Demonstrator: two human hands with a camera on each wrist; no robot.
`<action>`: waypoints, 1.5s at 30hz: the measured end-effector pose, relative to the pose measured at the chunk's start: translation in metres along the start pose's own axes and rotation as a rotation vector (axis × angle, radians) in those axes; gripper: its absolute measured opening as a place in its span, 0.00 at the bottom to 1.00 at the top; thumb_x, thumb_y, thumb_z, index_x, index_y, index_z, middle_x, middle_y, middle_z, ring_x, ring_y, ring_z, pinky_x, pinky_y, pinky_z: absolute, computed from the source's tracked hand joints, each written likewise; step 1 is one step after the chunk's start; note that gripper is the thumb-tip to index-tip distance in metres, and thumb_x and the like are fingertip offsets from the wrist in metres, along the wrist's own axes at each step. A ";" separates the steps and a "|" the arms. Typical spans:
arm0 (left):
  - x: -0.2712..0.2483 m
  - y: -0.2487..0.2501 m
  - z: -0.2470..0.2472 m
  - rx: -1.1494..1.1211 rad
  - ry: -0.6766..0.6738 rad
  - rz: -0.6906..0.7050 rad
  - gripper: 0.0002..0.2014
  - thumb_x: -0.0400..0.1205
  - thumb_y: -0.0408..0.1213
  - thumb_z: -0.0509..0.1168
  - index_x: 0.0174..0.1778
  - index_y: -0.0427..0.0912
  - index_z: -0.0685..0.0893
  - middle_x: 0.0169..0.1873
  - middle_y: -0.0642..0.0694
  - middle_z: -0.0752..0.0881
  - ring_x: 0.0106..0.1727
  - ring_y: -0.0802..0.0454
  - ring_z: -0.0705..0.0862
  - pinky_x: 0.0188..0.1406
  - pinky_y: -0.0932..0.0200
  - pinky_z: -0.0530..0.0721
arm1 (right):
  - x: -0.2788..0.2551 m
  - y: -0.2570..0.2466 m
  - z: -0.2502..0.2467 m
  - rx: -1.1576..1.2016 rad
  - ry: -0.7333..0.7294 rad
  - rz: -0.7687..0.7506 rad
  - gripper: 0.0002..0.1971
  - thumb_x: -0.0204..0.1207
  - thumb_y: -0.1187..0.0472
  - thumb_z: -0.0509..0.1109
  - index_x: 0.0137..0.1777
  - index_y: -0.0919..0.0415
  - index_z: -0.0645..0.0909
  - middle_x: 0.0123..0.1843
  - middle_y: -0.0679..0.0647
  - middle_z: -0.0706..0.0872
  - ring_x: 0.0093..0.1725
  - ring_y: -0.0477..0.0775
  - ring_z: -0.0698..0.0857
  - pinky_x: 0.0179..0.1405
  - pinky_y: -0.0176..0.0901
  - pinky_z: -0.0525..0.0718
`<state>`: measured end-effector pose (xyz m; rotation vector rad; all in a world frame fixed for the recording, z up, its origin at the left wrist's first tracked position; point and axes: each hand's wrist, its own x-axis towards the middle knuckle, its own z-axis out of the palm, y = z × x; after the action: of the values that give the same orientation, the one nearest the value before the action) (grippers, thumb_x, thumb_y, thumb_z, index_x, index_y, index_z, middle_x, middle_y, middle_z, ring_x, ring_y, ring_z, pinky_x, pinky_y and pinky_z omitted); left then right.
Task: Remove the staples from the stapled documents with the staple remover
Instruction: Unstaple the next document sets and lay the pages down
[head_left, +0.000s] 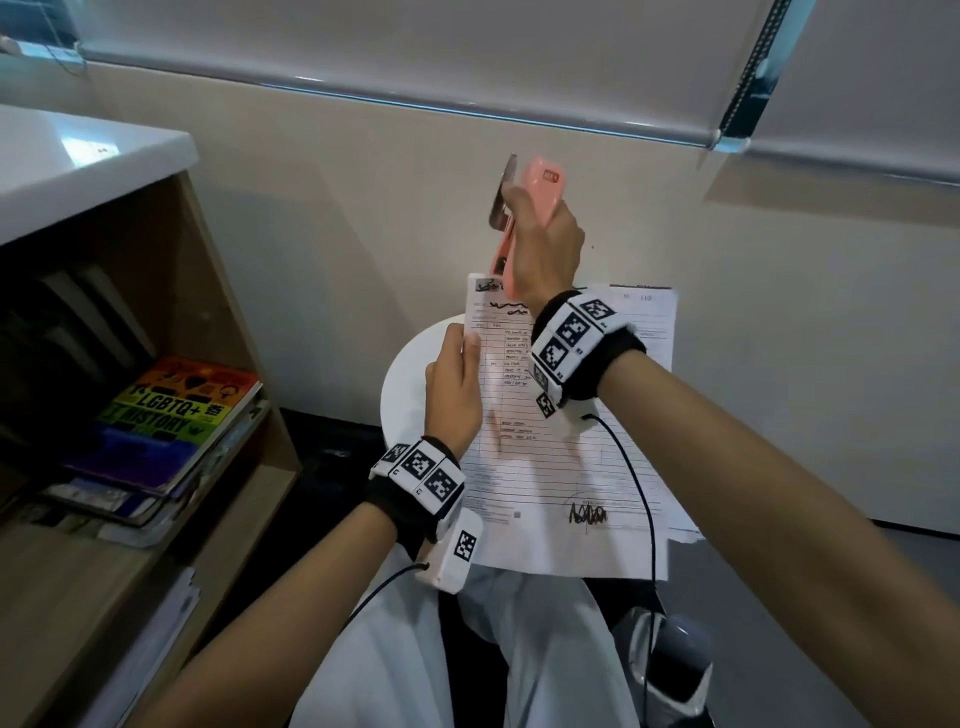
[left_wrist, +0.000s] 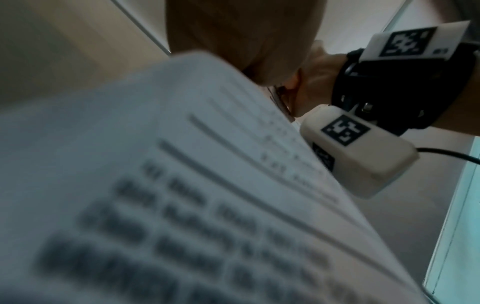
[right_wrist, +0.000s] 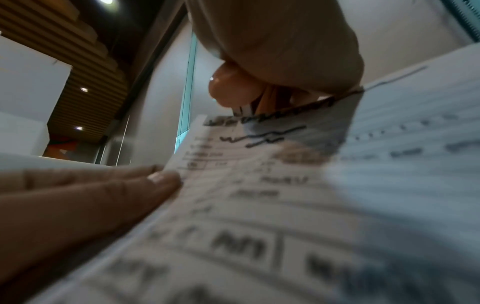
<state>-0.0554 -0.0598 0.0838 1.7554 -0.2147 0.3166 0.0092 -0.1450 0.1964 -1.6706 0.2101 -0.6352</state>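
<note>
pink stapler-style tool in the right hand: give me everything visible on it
The pink tool looks like plastic, with a grey metal arm hinged open from its upper end and a small red label near the top. It stands nearly upright, lower tip at the top edge of the papers. The right hand grips its middle. No staple is discernible.

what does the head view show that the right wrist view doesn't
Only the head view shows the wooden shelf of books, the round white stool and both marker wristbands. Only the right wrist view shows the pink tool's metal tip at the top edge of the papers. Both show the printed white documents, the left hand and the right hand.
</note>
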 end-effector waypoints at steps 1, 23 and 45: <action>0.000 0.001 -0.001 0.005 0.002 -0.004 0.14 0.89 0.49 0.48 0.48 0.46 0.75 0.37 0.57 0.84 0.45 0.48 0.84 0.50 0.40 0.83 | -0.001 0.004 0.002 -0.032 -0.001 -0.008 0.14 0.74 0.43 0.68 0.39 0.54 0.82 0.30 0.44 0.83 0.32 0.47 0.83 0.39 0.43 0.82; 0.017 -0.025 -0.016 0.068 0.003 -0.004 0.15 0.89 0.48 0.49 0.57 0.45 0.77 0.42 0.62 0.83 0.47 0.56 0.85 0.52 0.50 0.84 | 0.013 0.019 -0.061 0.203 0.127 0.099 0.24 0.63 0.42 0.73 0.58 0.49 0.75 0.58 0.58 0.84 0.58 0.62 0.83 0.47 0.53 0.87; 0.018 -0.127 0.039 0.999 -0.146 -0.566 0.48 0.65 0.67 0.71 0.66 0.31 0.67 0.67 0.35 0.69 0.69 0.37 0.68 0.63 0.41 0.72 | 0.014 0.217 -0.237 -0.448 -0.040 0.716 0.14 0.75 0.54 0.71 0.49 0.68 0.81 0.41 0.60 0.84 0.37 0.58 0.80 0.43 0.49 0.78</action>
<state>0.0054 -0.0709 -0.0356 2.7204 0.4165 -0.1682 -0.0559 -0.3999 0.0108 -1.8608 0.9267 -0.0051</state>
